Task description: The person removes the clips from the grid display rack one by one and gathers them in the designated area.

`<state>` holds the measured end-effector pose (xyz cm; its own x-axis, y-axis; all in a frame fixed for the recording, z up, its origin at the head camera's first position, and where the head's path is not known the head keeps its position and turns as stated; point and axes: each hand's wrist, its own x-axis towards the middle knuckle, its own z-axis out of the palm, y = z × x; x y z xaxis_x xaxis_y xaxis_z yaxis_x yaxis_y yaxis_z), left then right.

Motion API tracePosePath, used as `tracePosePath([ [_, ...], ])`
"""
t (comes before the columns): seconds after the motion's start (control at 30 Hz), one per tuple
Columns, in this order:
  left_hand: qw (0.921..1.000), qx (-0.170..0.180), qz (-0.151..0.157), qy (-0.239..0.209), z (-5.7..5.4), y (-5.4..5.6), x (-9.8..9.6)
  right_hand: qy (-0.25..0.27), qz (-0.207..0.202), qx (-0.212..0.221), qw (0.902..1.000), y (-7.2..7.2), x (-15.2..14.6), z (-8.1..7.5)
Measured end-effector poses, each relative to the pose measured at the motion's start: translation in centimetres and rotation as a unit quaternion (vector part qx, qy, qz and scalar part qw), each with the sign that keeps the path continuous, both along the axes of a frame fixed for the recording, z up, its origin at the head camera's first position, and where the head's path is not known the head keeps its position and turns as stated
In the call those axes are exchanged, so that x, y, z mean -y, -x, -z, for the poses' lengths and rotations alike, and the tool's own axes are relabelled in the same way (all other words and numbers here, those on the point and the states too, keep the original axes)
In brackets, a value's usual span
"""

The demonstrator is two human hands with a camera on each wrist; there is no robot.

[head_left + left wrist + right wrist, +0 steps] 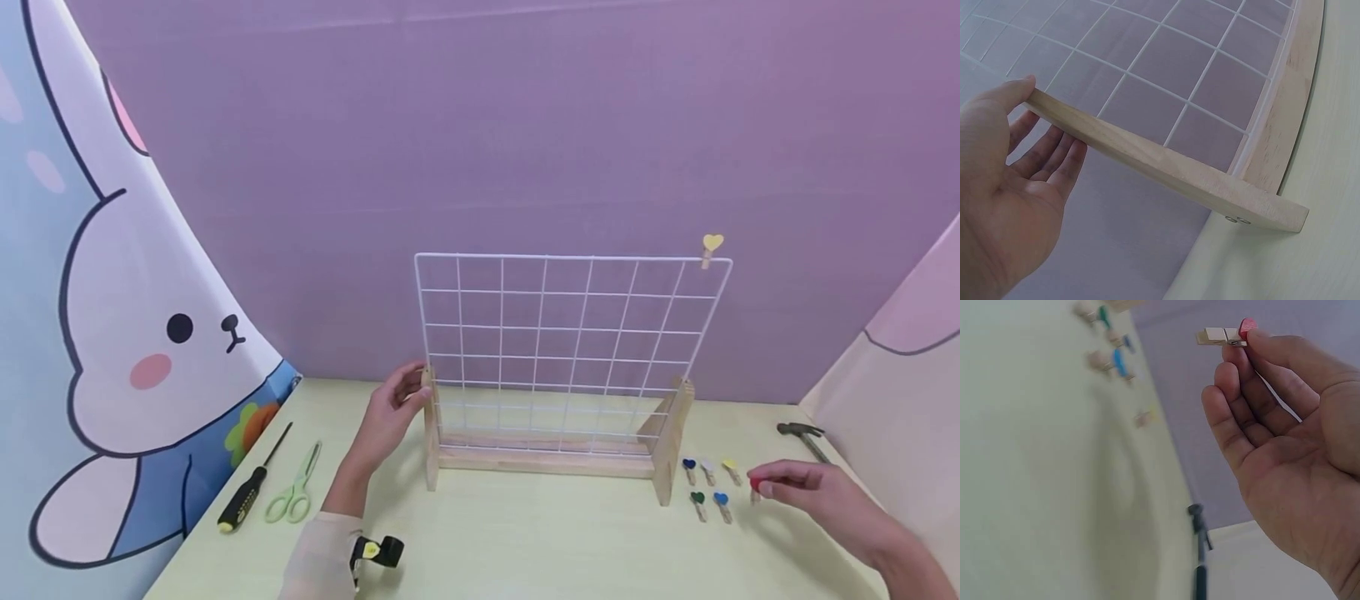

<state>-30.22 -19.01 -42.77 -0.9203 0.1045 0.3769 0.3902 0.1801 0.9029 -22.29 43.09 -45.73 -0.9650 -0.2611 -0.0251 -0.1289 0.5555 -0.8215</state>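
Observation:
A white wire grid stands in a wooden base on the table. My left hand holds the left wooden upright near its top, thumb on one side and fingers on the other. Between thumb and fingers, my right hand pinches a small wooden clothespin with a red heart on it, raised above the table in the right wrist view. Another clothespin with a yellow heart is clipped to the grid's top wire near the right corner.
Left of the right hand lie several heart clothespins, among them a green one and a light blue one. A hammer lies behind that hand. Scissors and a screwdriver lie at the left. A purple backdrop rises behind.

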Motion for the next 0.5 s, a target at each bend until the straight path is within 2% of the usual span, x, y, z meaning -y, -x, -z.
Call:
tracePosePath([
  [0.13,1.0000,0.002,0.000,0.002,0.0,0.0,0.0,0.035,-0.028,0.029,0.9986,-0.2,-0.5,1.4],
  [0.3,1.0000,0.004,0.001,0.001,0.1,0.0,-0.1,0.057,-0.040,0.069,0.9952,-0.2,-0.8,2.3],
  [0.5,1.0000,0.006,-0.002,0.000,0.0,0.0,-0.1,0.046,-0.039,0.088,0.9943,0.0,-1.0,3.1],
])
